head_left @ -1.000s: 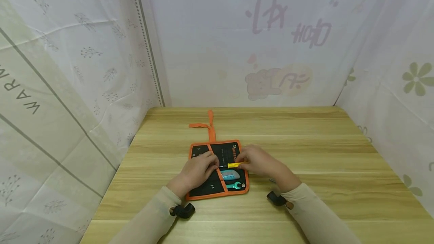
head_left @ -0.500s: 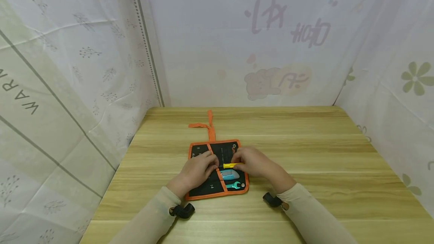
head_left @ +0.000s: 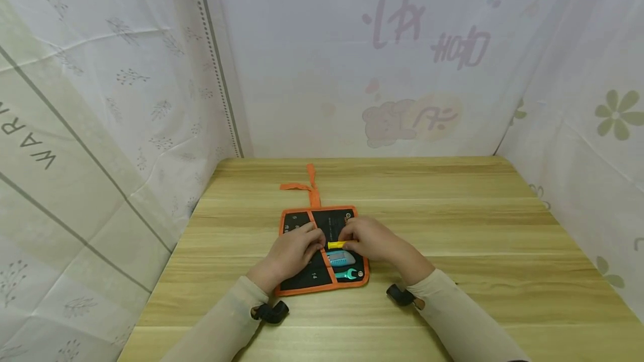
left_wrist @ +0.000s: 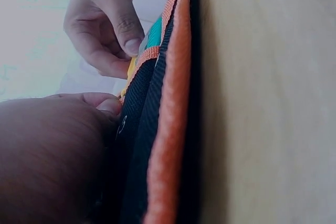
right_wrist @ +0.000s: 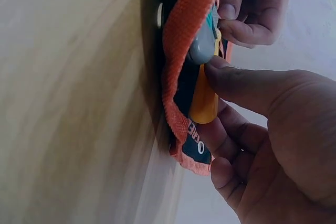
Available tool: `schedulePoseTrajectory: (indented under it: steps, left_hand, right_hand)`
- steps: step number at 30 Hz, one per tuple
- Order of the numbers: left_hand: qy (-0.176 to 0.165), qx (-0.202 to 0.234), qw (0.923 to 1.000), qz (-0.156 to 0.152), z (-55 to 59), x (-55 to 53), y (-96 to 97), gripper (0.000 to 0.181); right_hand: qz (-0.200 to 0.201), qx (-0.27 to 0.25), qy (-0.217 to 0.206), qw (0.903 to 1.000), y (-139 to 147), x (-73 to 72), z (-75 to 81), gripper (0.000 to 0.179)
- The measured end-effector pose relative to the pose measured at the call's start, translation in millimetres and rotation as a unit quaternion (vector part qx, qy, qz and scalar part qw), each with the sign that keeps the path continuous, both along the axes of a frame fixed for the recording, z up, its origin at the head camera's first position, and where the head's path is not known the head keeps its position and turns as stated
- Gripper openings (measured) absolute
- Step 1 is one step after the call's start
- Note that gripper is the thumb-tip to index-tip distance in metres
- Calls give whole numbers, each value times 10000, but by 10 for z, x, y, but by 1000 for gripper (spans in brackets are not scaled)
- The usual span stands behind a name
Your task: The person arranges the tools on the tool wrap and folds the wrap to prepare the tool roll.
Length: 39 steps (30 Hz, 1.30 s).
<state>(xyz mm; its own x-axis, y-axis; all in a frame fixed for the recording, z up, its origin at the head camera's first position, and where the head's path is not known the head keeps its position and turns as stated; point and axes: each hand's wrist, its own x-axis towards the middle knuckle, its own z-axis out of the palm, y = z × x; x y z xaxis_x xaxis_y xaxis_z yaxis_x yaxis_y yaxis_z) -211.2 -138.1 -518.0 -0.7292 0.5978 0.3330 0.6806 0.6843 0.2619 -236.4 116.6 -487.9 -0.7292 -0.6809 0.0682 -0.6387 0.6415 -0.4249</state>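
A black tool pouch (head_left: 301, 284) with orange trim lies unrolled on the wooden table. My left hand (head_left: 294, 250) rests over its middle, thumb and fingertip pinching the orange-edged pocket opening. With my right hand (head_left: 374, 239) I pinch a screwdriver by its yellow handle (right_wrist: 206, 98); the shaft is out of sight beyond the pocket edge. The handle points left, almost against my left fingertips. Just nearer to me in the pockets sit a light-blue and grey utility knife (head_left: 341, 258) and a teal open-end wrench (head_left: 347, 275).
The pouch's orange tie straps (head_left: 314, 197) stretch toward the back of the wooden table (head_left: 453, 211). Patterned white cloth (head_left: 312, 60) hangs behind the table and at both sides. A black camera mount (head_left: 271, 313) sits at each wrist.
My right hand has moved left, carrying the screwdriver, and its yellow handle has come up to the pocket edge; the thin shaft seen earlier is hidden now. My left hand has stayed put.
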Motion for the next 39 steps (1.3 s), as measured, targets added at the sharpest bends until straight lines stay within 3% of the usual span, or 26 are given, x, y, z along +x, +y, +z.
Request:
schedulePoseTrajectory:
  steps: [17, 39]
  left_hand:
    - [-112, -25, 9999, -49, -1, 8, 7, 9]
    - [-504, 242, 9983, 154, -22, 11, -4, 6]
  right_hand:
    - [108, 140, 340, 9993, -85, 13, -12, 7]
    - [84, 221, 206, 9995, -120, 32, -25, 11]
